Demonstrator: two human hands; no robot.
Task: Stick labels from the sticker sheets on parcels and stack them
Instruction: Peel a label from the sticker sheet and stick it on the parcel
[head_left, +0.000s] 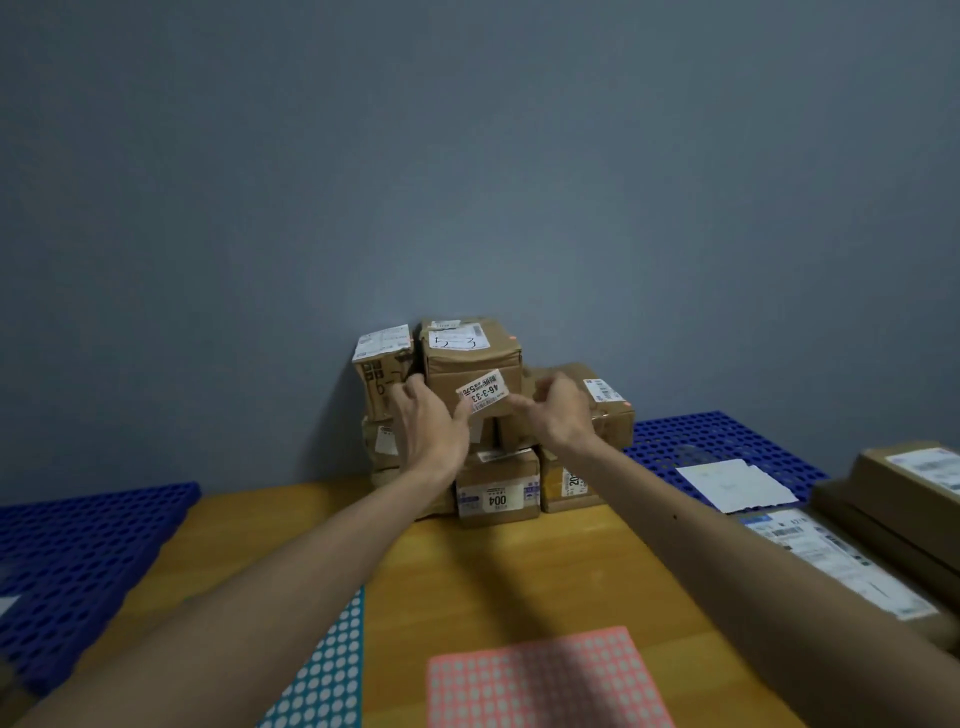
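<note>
Your left grip (431, 423), fingers straight, and right grip (558, 410), closure unclear, flank the top parcel (470, 364); its label (483, 395) slants between them.

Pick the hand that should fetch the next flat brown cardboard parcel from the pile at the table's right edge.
Right. The pile of flat brown cardboard parcels lies beside the right forearm, so the right hand likely reaches it directly; the left hand would have to cross the body.

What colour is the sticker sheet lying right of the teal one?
Pink sticker sheet, with rows of pale round dots, seen in the head view.
</note>
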